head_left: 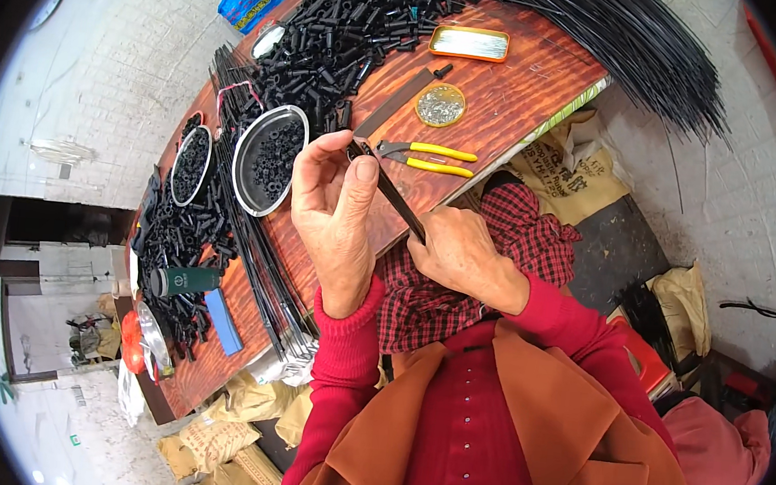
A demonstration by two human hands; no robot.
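1. The left hand [336, 211] pinches the upper end of a thin dark rod [392, 195] between thumb and fingers.
2. The right hand [456, 248], at four o'clock from the left, is closed around the rod's lower end.
3. Yellow-handled pliers [427, 157] lie on the wooden table [509, 88] at one o'clock.

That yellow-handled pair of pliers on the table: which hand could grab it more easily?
Probably the right hand: it grips the thin dark rod's lower end, on the pliers' side. The left hand pinches the rod's top.
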